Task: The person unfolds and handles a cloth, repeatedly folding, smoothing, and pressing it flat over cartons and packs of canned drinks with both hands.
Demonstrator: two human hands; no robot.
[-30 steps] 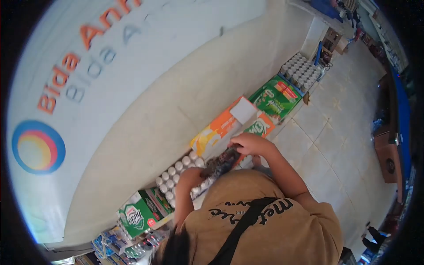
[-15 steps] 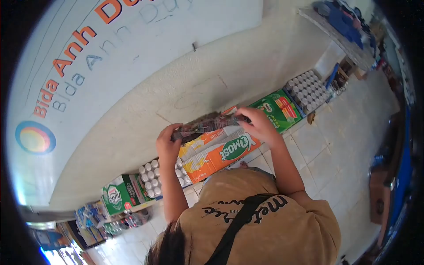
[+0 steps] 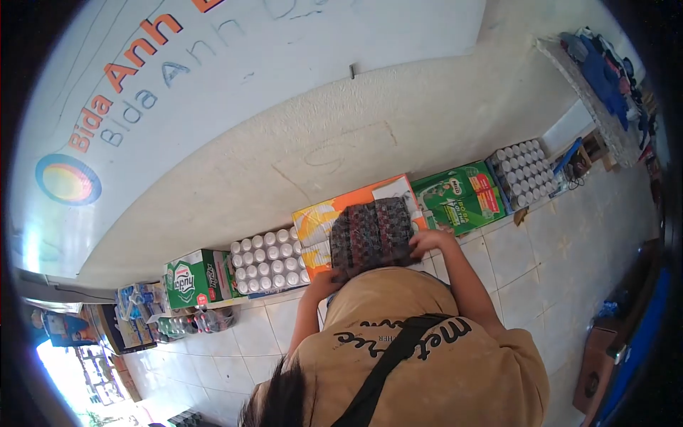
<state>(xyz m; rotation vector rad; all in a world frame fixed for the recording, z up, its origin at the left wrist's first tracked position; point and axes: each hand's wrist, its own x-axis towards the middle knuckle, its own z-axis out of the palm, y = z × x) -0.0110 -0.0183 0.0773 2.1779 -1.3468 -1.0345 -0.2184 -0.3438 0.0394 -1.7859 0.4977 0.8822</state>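
A dark grey cloth [image 3: 373, 233] with a reddish and black woven-looking pattern lies spread over the orange and yellow carton [image 3: 318, 222], just in front of my body. My left hand [image 3: 324, 285] is closed at the cloth's near left corner, its fingertips partly hidden and a little blurred. At the near right edge, my right hand [image 3: 430, 243] has its fingers closed on the cloth. The cloth covers most of the carton's top, leaving its left side and far edge visible.
A tray of white-topped cans [image 3: 269, 262] and a green carton [image 3: 193, 280] stand to the left. On the right are a green Milo carton [image 3: 459, 197] and more cans [image 3: 525, 173]. The wall [image 3: 341, 153] rises behind; the tiled floor [image 3: 548, 263] extends right.
Held up edge-on over the carton before, the cloth is now lowered and spread across it. Both hands have come down and closer to my body. The view has shifted slightly.
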